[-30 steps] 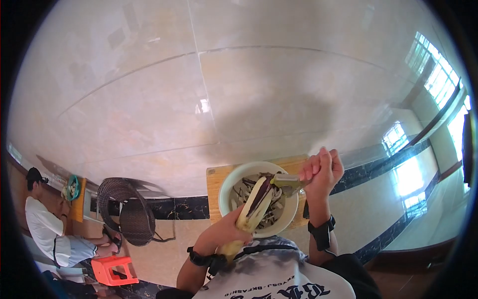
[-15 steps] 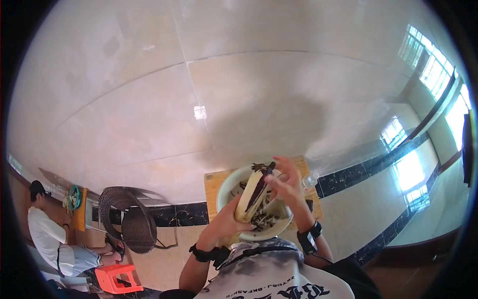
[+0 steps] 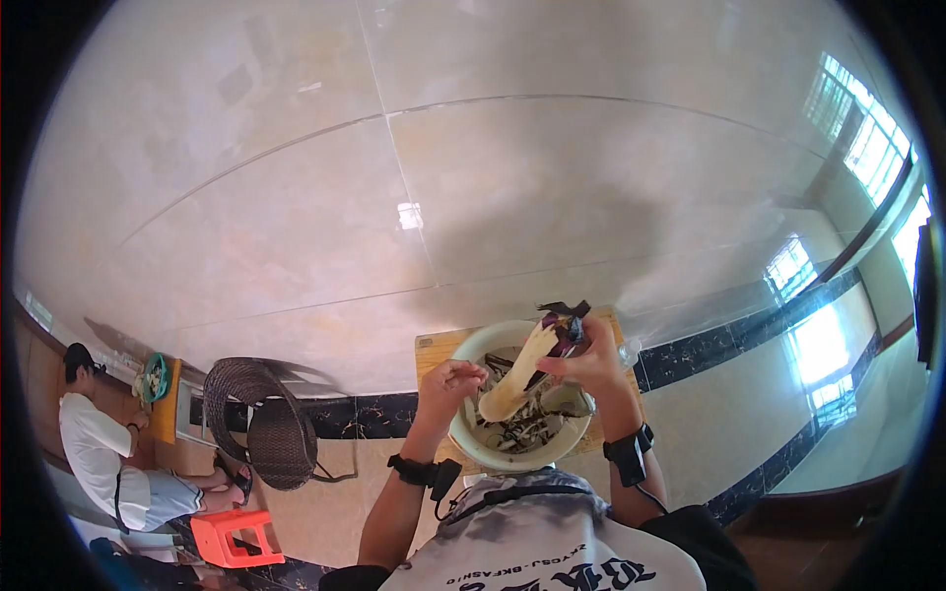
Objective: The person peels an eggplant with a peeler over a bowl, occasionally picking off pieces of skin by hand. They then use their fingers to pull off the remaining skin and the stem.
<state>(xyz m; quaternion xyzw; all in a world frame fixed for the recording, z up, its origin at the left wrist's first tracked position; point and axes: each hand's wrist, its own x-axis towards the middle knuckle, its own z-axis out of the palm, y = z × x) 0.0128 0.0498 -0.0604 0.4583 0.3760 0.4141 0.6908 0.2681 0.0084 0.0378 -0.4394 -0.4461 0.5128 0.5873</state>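
Observation:
A long, pale, partly peeled vegetable with dark purple skin at its upper end leans over a cream-coloured bowl. My right hand grips it near the top, around the dark loose skin. Its rounded pale end points down into the bowl, among dark and whitish peelings. Over the bowl's left rim is my left hand, apart from the vegetable, with its fingers curled together. Whether something small is pinched in them is hidden.
Under the bowl stands a wooden table, close to a tiled wall. A clear cup is at its right edge. To the left are a wicker chair, a red stool and a seated person by another table.
My left hand has let go of the vegetable's lower end and moved left. The vegetable now hangs lower into the bowl, held by my right hand, which has closed around its top.

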